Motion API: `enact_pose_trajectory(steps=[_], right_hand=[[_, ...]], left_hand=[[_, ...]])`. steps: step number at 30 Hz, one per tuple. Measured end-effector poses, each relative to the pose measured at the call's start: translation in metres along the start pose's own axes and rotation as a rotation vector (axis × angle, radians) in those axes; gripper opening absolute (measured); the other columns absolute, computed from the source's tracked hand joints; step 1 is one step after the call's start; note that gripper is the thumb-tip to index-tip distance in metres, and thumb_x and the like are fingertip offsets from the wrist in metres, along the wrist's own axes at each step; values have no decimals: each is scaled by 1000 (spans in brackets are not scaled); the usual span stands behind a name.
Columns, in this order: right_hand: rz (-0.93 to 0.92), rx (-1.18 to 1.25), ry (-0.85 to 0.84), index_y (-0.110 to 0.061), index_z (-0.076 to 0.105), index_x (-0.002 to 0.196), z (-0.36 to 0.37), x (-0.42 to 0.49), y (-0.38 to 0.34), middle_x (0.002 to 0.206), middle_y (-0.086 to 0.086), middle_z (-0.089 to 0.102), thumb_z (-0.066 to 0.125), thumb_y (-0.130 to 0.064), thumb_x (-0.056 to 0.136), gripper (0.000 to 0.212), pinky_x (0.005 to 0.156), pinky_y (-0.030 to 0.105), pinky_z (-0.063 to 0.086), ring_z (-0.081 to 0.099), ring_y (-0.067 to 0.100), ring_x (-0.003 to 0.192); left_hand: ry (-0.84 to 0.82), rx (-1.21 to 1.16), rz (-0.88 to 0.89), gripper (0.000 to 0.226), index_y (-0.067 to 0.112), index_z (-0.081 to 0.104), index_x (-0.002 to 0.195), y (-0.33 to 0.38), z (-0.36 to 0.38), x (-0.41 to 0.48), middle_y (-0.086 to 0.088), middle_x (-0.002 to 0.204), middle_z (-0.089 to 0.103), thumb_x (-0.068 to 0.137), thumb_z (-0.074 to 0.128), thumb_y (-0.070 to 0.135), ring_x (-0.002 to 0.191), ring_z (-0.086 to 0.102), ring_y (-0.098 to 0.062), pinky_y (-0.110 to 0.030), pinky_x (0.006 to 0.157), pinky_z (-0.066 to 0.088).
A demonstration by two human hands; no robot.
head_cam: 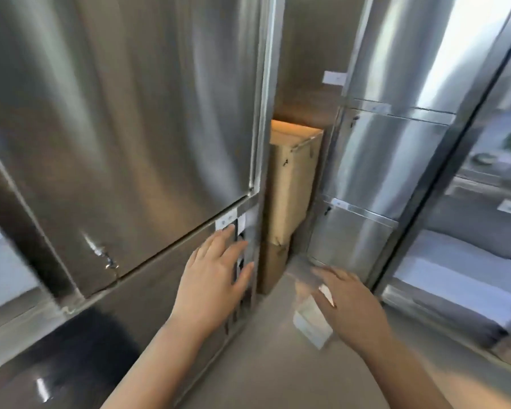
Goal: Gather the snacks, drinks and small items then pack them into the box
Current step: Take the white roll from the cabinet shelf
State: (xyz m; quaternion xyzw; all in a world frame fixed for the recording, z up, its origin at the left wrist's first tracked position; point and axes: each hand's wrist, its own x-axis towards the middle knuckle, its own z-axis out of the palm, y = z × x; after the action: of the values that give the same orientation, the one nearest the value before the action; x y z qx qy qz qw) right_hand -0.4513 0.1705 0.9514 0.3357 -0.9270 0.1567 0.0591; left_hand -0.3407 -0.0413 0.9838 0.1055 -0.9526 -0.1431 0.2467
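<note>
Between brushed stainless-steel cabinet doors [130, 113], reaching the left hand [216, 276], fingers spread, toward the door edge [255, 208] at its one o'clock, probably to open it, with a blurred clear-and-white packet [310, 320] at five o'clock under the right hand [354, 305], grip impossible to tell.

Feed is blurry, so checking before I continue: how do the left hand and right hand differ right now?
The left hand is spread flat against the steel door at its edge, empty. The right hand hangs over the floor with a blurred clear-and-white packet at its fingers, grip unclear. The left hand sits higher than the right hand. Both reach forward, bare.
</note>
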Motion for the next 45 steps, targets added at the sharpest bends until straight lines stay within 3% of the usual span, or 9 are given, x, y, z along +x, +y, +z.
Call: enact_pose_trajectory(steps=[3, 9, 13, 20, 25, 34, 40, 45], right_hand=[[160, 9, 124, -29, 44, 137, -35, -6, 53, 141, -13, 43, 43, -39, 97, 42, 100, 19, 25, 35, 9, 129], [393, -40, 318, -27, 39, 141, -108, 3, 146, 144, -11, 39, 43, -40, 97, 46, 103, 19, 24, 30, 8, 133], [484, -97, 408, -30, 37, 140, -154, 22, 195, 145, -15, 38, 42, -42, 97, 45, 95, 11, 20, 28, 3, 133], [605, -273, 530, -31, 35, 142, -214, 44, 288, 144, -16, 39, 44, -44, 95, 49, 104, 19, 27, 31, 5, 132], [643, -323, 511, -30, 33, 143, -253, 48, 370, 144, -16, 37, 43, -44, 95, 51, 105, 15, 22, 28, 2, 133], [637, -271, 434, -29, 32, 144, -288, 73, 554, 147, -16, 33, 43, -43, 96, 51, 108, 17, 23, 26, 2, 136], [578, -208, 341, -29, 34, 141, -286, 118, 660, 141, -15, 38, 42, -43, 96, 48, 102, 20, 30, 32, 4, 129], [542, -182, 296, -29, 30, 144, -271, 168, 739, 146, -13, 34, 40, -44, 97, 50, 102, 17, 23, 28, 5, 133]], left_hand=[[-67, -24, 123, 46, 27, 48, 135, 50, 27, 56, 1, 151, 31, 92, 50, 43, 137, 32, -18, -36, 110, 30], [-90, -83, 436, 51, 28, 42, 139, 155, 68, 178, 2, 151, 30, 92, 46, 46, 137, 30, -15, -29, 111, 24], [-59, -155, 587, 51, 32, 38, 140, 217, 85, 247, 6, 152, 29, 92, 43, 48, 137, 30, -12, -32, 111, 28], [-77, -262, 827, 53, 31, 31, 144, 342, 155, 357, 7, 154, 23, 94, 40, 48, 139, 21, -11, -28, 111, 17], [-115, -347, 839, 53, 31, 30, 144, 428, 213, 414, 7, 154, 23, 95, 40, 46, 139, 22, -12, -29, 111, 20], [-145, -282, 735, 54, 24, 30, 145, 555, 330, 484, 3, 153, 27, 96, 41, 43, 138, 25, -14, -29, 111, 23], [-139, -228, 686, 53, 24, 33, 143, 599, 396, 527, 4, 150, 33, 94, 44, 42, 136, 30, -14, -29, 107, 28], [-142, -227, 661, 50, 24, 40, 140, 621, 451, 575, 4, 146, 39, 92, 48, 37, 133, 35, -14, -31, 106, 29]])
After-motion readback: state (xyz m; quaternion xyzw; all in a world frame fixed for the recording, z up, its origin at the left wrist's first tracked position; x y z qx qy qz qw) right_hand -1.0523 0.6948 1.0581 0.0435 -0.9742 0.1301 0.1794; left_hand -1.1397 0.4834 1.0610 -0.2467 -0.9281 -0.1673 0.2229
